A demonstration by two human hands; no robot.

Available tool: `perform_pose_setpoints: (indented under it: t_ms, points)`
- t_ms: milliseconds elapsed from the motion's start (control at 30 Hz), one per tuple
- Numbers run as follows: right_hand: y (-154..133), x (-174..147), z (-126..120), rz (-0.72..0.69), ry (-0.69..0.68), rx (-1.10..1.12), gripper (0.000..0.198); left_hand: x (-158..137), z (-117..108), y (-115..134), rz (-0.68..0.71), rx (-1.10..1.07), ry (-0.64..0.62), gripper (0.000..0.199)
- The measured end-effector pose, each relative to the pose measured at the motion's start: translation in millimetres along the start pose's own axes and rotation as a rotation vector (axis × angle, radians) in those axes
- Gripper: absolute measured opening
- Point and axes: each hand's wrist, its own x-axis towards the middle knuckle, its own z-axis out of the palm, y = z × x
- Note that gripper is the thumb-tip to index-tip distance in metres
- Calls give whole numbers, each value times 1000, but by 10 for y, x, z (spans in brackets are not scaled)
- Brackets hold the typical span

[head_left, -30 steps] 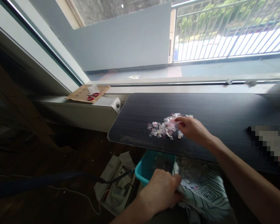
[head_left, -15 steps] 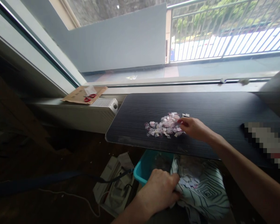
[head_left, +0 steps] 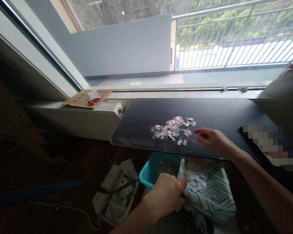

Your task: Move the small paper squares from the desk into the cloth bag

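A loose pile of small, pale pink and whitish square pieces (head_left: 169,128) lies on the dark table (head_left: 210,110). Just right of the pile is my right hand (head_left: 211,138), fingers pinched on a thin clear plastic piece (head_left: 194,139) that reaches toward the squares. Below the table's front edge, my left hand (head_left: 167,193) is closed on the rim of a patterned cloth bag (head_left: 216,198). White scraps (head_left: 197,182) lie in the mouth of this bag. My left fingertips are partly hidden.
A turquoise bin (head_left: 146,172) stands left of the cloth bag. Red-handled scissors (head_left: 93,101) rest on a brown envelope (head_left: 78,99) by the radiator (head_left: 109,107). A blurred-out dark object (head_left: 263,146) lies at the table's right. An open box (head_left: 119,191) sits on the floor.
My right hand has drawn back from the pile, to the right and slightly nearer, and some squares at its right side now lie apart. My left hand stays on the bag's rim.
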Motion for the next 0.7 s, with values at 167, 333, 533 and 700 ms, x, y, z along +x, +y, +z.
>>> perform_pose_setpoints:
  t_ms: [167, 333, 533, 700]
  points:
    - [32, -64, -35, 43, 31, -70, 31, 29, 26, 63, 44, 10, 16, 28]
    - [-6, -69, -3, -13, -41, 3, 33, 111, 34, 84, 89, -4, 48, 25]
    - [-43, -45, 27, -4, -22, 63, 33, 211, -32, 107, 138, -13, 19, 29]
    - [-136, 12, 58, 23, -70, 17, 33, 240, -51, 114, 160, -12, 28, 27]
